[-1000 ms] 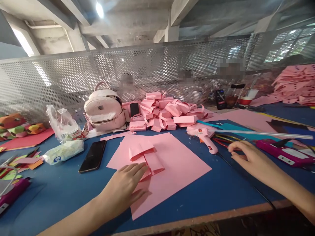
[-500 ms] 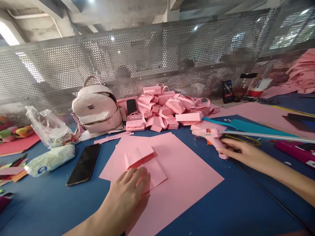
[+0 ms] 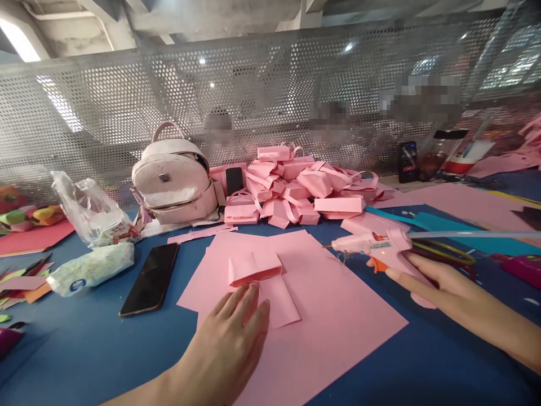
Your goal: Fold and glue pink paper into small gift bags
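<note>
Right hand (image 3: 439, 282) holds glue gun (image 3: 391, 249). Left hand (image 3: 224, 332) touches folded paper (image 3: 256, 268); can't tell if pinching. Clear bag (image 3: 80, 206) has printed pack (image 3: 121, 231) inside.

Folded paper (image 3: 279, 296) partly behind left fingers (image 3: 245, 304), glue stick (image 3: 477, 234) partly off-frame

Folded paper (image 3: 257, 268) on sheets (image 3: 338, 327); phone (image 3: 149, 279) left, glue gun (image 3: 395, 248) right.
</note>
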### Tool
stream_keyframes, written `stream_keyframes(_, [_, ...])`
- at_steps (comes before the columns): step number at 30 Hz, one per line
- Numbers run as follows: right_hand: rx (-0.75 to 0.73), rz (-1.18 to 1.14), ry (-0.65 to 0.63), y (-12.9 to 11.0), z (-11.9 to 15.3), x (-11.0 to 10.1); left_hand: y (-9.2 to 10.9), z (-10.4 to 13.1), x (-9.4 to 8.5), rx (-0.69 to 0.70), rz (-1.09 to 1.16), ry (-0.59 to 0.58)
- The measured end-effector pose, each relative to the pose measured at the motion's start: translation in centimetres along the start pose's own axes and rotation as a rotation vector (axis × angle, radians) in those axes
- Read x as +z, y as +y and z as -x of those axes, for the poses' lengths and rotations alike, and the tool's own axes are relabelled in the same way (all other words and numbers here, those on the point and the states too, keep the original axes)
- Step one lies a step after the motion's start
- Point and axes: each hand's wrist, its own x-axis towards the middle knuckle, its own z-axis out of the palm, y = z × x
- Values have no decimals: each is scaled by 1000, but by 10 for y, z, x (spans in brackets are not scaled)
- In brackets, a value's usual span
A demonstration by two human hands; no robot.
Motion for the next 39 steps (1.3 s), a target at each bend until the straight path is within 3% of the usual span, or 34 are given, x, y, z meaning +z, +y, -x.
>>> stream_keyframes(3, [27, -45, -148, -15, 6, 4, -4, -4, 2, 5, 22, 28])
stream_keyframes(10, [-96, -6, -211, -31, 4, 24, -14, -8, 20, 123, -31, 291])
stream_keyframes(16, [-204, -79, -219, -47, -16, 44, -22, -8, 21, 117, 79, 310])
stream_keyframes(22, [-138, -202, -156, -31, -35, 58, -23, -4, 7, -234, 148, 85])
stream_keyframes(25, [-88, -254, -127, -22, -37, 59, -26, 3, 12, -358, 177, 84])
stream_keyframes(28, [-32, -282, -142, -19, -35, 57, -32, 10, 24, -307, 211, 90])
stream_keyframes(33, [-21, -278, -171, -18, -35, 56, -41, 18, 41, -237, 252, -10])
stream_keyframes(39, [-94, -252, -203, -14, -36, 59, -41, 22, 43, -228, 247, -22])
